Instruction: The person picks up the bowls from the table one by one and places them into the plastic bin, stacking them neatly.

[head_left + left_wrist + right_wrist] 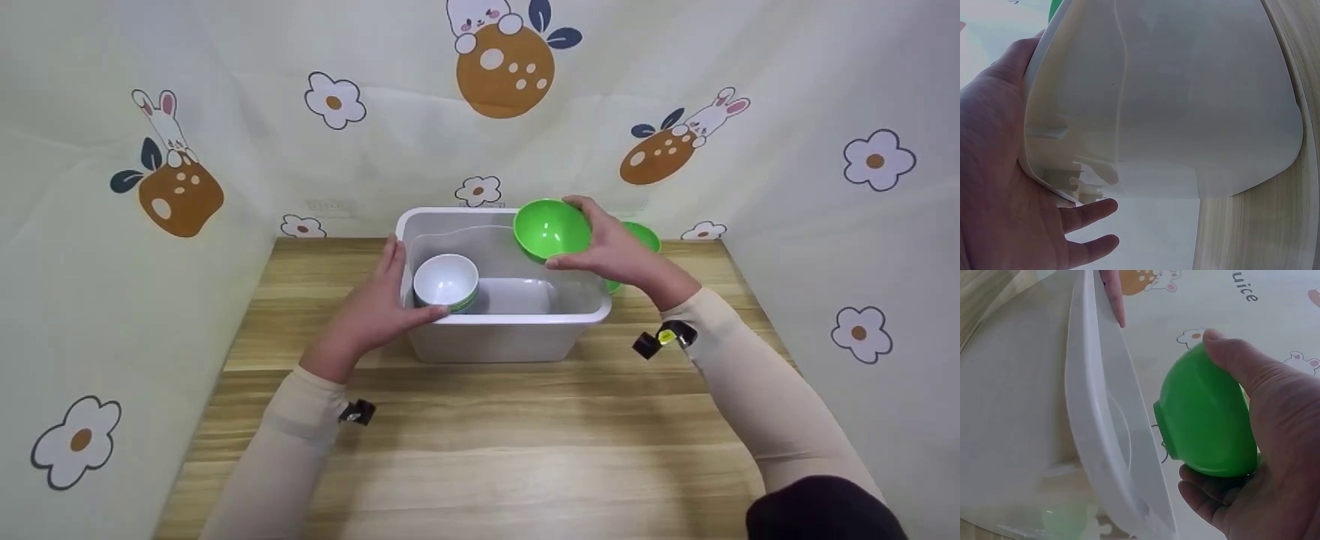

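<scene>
Partly hidden behind a person's right hand [619, 251], green pieces [645, 237] stand beside a pale plastic bin [517, 320] on a wood-grain table [487, 465]; how many there are cannot be made out. Inside the bin at left, a white bowl [447, 279] tops a stack whose lower edges show green and bluish, the rest masked by the front wall. The left wrist view catches mostly the bin's outer side, with a sliver of green cut off at the top. The right hand, curved with thumb and fingers apart, grips a green bowl [551, 229] above the bin's right rear corner, its base turned toward the bin; some fingertips are lost behind it. The left hand [371, 306], spread wide at the bin's left front corner, lays its thumb along the front rim, fingers extended along the side, grasping no bowl.
</scene>
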Motion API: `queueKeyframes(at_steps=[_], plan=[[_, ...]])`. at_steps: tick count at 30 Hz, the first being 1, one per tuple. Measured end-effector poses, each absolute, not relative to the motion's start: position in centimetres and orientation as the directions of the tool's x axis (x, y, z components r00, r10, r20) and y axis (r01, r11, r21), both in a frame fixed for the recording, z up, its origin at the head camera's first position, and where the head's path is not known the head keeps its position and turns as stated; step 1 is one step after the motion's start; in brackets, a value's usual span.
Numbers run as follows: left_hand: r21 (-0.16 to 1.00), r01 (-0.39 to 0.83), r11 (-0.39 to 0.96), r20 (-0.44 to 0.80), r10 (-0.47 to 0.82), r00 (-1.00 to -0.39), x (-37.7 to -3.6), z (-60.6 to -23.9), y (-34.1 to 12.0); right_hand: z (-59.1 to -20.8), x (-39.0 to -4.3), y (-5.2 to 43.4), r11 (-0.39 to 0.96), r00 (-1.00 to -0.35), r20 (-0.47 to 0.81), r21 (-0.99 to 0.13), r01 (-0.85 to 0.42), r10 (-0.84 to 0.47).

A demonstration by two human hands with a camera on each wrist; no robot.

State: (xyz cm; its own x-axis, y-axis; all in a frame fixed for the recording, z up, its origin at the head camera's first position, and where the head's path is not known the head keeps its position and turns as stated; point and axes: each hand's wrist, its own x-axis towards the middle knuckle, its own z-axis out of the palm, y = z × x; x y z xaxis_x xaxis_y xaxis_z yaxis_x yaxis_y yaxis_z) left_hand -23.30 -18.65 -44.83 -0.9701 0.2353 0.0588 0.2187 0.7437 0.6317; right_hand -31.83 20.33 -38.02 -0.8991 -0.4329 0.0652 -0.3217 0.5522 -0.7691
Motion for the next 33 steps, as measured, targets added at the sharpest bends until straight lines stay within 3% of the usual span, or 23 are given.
queueKeyframes(at_steps=[33], plan=[[0.638, 0.203, 0.742, 0.040, 0.232, -0.972, -23.3, -44.8, -18.7, -37.3, -34.1, 14.2, 0.624, -0.805, -0.044, -0.657, -0.423, -0.592]])
